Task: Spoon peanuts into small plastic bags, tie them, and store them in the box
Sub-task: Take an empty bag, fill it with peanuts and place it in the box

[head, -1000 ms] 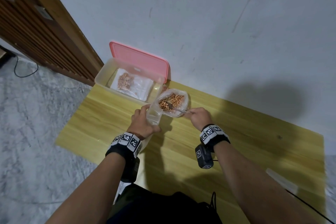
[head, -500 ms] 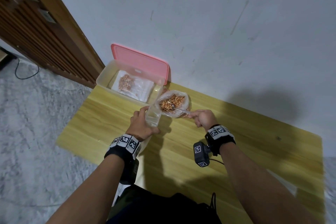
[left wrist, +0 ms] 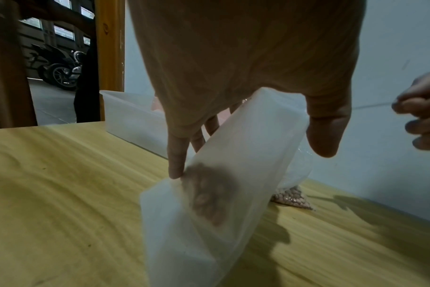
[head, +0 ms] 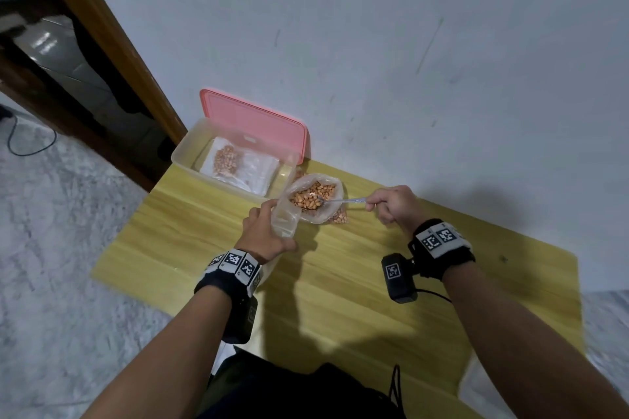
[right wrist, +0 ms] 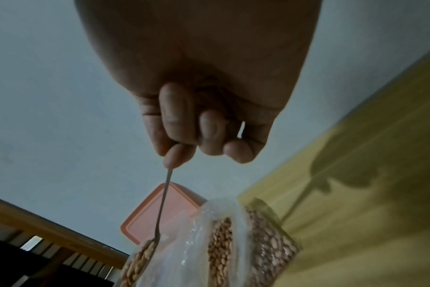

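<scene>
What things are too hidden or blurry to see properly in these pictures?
- Head view: the small bag's bottom, hidden behind the left hand.
- Left wrist view: the peanuts in it, only a blur through cloudy plastic.
- Right wrist view: the spoon's bowl, edge-on among peanuts, load unclear; its handle end hidden inside the right hand.

Low yellow wooden table (head: 374,299) set against a pale wall, with grey mottled floor (head: 61,265) to its left. At the far left corner, a clear plastic box (head: 183,160) standing on the tabletop, pink lid (head: 252,122) propped upright behind it. Just right of the box, an open bag of peanuts (head: 315,197) resting on the wood.
</scene>
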Tool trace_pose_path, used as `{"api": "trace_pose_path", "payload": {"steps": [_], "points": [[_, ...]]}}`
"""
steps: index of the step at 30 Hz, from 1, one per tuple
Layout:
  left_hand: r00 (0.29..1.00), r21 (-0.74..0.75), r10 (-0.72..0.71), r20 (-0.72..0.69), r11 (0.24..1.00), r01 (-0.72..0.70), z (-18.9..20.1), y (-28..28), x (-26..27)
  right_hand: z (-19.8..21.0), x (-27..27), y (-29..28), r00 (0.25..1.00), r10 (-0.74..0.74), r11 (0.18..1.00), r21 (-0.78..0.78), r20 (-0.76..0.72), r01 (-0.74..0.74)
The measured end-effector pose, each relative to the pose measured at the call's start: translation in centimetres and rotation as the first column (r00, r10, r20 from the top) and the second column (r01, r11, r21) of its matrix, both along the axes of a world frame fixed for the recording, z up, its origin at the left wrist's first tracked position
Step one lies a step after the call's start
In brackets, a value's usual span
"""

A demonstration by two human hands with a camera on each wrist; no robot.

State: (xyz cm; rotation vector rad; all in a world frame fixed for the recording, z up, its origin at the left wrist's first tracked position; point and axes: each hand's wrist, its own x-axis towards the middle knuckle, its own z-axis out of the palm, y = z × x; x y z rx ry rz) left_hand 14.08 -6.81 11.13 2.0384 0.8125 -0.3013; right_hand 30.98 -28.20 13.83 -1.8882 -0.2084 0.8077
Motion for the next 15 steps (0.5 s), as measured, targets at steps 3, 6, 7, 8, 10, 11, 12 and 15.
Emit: {"api": "trace_pose_path", "payload": {"steps": [3, 6, 7, 8, 10, 11, 12, 15], "points": [[1.000, -0.001, -0.001, 0.004, 1.000, 0.001, 0.0, 0.1, 0.0, 2.1, 0.1, 0.7, 0.998, 0.060, 0.998, -0.008, 0.035, -0.059], [1.000, -0.001, -0.008, 0.011, 1.000, 0.008, 0.3, 0.0, 0.2, 3.1, 0.1, 2.1, 0.991, 0.122, 0.985, -0.132, 0.057, -0.113], [1.000, -0.011, -0.008, 0.018, 1.000, 0.008, 0.3, 0.0, 0.3, 3.6, -0.1, 2.7, 0.991, 0.127, 0.977, -0.177, 0.051, -0.117], [1.000, -0.025, -0.006, 0.025, 1.000, 0.007, 0.4, -0.1, 0.3, 3.8, -0.3, 3.3, 0.984, 0.161, 0.966, -0.217, 0.074, -0.141], [0.999, -0.055, -0.009, 0.044, 0.998, 0.011, 0.5, -0.2, 0.4, 4.5, -1.1, 4.3, 0.937, 0.304, 0.924, -0.292, 0.175, -0.245], [0.998, -0.069, -0.015, 0.062, 0.997, 0.019, 0.5, -0.3, 0.4, 4.7, -1.7, 4.8, 0.900, 0.373, 0.902, -0.315, 0.227, -0.294], [0.996, -0.079, -0.020, 0.085, 0.997, 0.027, 0.6, -0.4, 0.4, 4.8, -2.3, 5.3, 0.865, 0.425, 0.884, -0.329, 0.269, -0.332], [0.989, -0.083, -0.014, 0.148, 0.996, 0.027, 0.8, -0.5, 0.5, 4.3, -4.2, 6.6, 0.721, 0.561, 0.815, -0.421, 0.405, -0.397]]}}
